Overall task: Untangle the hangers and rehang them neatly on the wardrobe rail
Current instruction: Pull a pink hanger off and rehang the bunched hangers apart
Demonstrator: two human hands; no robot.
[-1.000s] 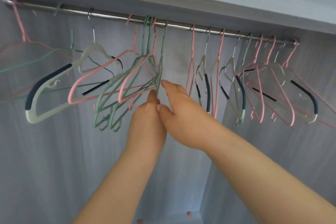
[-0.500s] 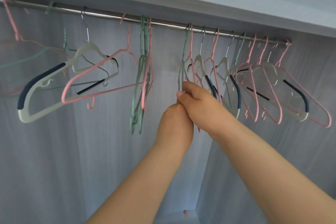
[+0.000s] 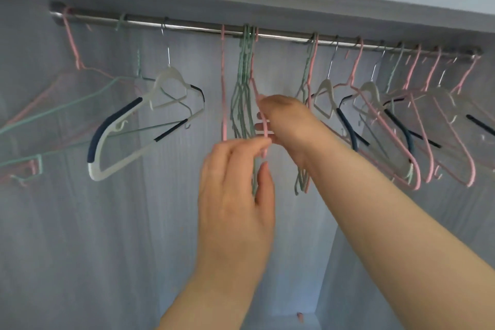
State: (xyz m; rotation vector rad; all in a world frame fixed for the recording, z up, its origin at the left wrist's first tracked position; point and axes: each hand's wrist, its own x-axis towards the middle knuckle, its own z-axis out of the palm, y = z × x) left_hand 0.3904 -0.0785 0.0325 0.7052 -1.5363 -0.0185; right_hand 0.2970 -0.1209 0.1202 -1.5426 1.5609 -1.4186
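Note:
A steel wardrobe rail (image 3: 281,36) carries several pink, green and white hangers. At its middle hangs a tight bunch of green hangers (image 3: 242,94) with a pink hanger (image 3: 253,83) caught among them. My left hand (image 3: 235,185) reaches up from below, and the bunch's lower wires pass between its thumb and fingers. My right hand (image 3: 285,120) comes in from the right, its fingers curled round the pink hanger's lower wire. Another green and pink pair (image 3: 309,69) hangs just right of my hands.
A white hanger with navy pads (image 3: 139,126) hangs askew at the left, crossed by thin green and pink hangers (image 3: 53,104). More pink and white hangers (image 3: 401,115) crowd the right end of the rail. The grey wardrobe back wall (image 3: 107,222) is close behind.
Both hands let go of the green hanger they slid right along the rail. They moved back left to the middle bunch and took hold of it. The view shifted right.

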